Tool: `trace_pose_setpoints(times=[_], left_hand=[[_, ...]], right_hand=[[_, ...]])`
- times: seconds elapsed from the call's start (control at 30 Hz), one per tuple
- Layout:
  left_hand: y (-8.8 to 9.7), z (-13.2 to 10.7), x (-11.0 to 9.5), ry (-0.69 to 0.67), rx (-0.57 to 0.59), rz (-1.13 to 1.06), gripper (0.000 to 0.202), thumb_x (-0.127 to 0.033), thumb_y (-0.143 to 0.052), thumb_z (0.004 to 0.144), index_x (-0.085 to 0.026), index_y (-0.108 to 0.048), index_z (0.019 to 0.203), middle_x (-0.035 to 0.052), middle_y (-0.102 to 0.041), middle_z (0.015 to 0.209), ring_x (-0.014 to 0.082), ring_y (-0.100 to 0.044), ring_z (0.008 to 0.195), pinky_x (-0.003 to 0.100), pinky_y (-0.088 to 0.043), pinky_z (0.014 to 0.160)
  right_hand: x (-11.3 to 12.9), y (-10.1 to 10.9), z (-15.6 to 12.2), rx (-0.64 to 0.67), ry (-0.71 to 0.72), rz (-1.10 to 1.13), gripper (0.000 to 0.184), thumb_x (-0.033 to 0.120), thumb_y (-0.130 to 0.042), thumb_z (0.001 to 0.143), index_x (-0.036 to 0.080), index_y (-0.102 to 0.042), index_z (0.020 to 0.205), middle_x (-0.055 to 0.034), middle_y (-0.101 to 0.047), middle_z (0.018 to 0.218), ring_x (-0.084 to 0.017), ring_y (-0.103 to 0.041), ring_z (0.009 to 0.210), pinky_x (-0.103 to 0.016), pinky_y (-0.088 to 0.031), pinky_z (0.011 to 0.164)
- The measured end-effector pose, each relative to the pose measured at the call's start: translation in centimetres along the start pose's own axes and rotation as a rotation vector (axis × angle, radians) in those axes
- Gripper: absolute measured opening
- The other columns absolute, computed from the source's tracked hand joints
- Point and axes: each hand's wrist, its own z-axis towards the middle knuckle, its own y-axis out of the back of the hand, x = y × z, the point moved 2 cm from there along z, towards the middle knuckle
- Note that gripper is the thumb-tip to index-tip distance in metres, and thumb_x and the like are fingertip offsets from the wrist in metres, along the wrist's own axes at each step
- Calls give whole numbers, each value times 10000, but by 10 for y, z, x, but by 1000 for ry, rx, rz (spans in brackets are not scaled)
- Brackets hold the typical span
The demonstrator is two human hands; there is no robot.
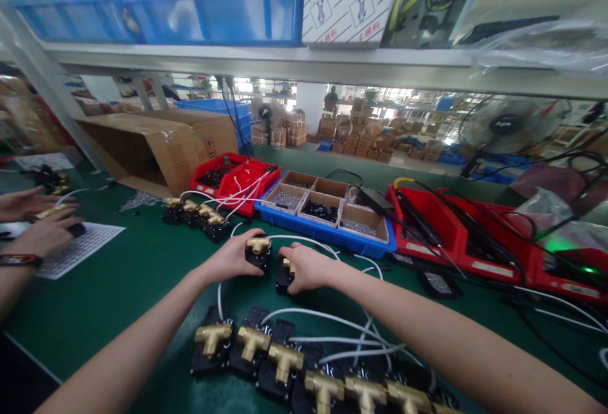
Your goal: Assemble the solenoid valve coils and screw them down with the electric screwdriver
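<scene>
On the green table my left hand (234,256) is closed around a black valve with a brass T fitting (259,247). Just to its right my right hand (306,267) grips a second black and brass valve (285,273), mostly hidden under the fingers. White cables (308,243) run from both valves. Close to me lies a row of several more brass T valves (285,360) on black bodies, with white cables trailing right. Another short row of the same valves (199,214) sits farther back on the left.
A blue tray (327,233) with cardboard compartments of small parts stands behind my hands. Red bins (237,180) and more red bins (456,237) flank it, with black cables. An open cardboard box (156,145) lies back left. Another person's hands (38,224) work at the far left.
</scene>
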Motion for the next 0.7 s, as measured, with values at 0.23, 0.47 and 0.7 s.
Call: trace_pose_setpoints(times=[0.23,0.47,0.7], left_hand=[[69,-30,-36,88,-191,31,884,-481,-824,532,-180,-503,1299,98,-688,1196,329,-636,1114,466,-446,1054],[110,-104,-14,308,-336,75,981,-545,-827,495,-168,-475,1329,91,-631,1331,321,-581,1225,470,-340,1147],[70,-162,30,392,-175,-17,880,-410,-822,578,-224,-425,1341,74,-687,1256,299,-619,1181,403,-418,1090]], right_hand=[[-4,11,-1,-8,-5,36,698,313,-849,574,158,-612,1212,-103,-616,1092,-224,-619,906,-282,-488,773],[6,52,-19,-46,-10,158,604,322,-834,602,183,-641,1157,-41,-667,1068,-206,-629,931,-267,-481,775],[25,97,-68,-78,-39,263,551,318,-815,617,214,-640,1129,-2,-674,1024,-182,-643,878,-265,-499,752]])
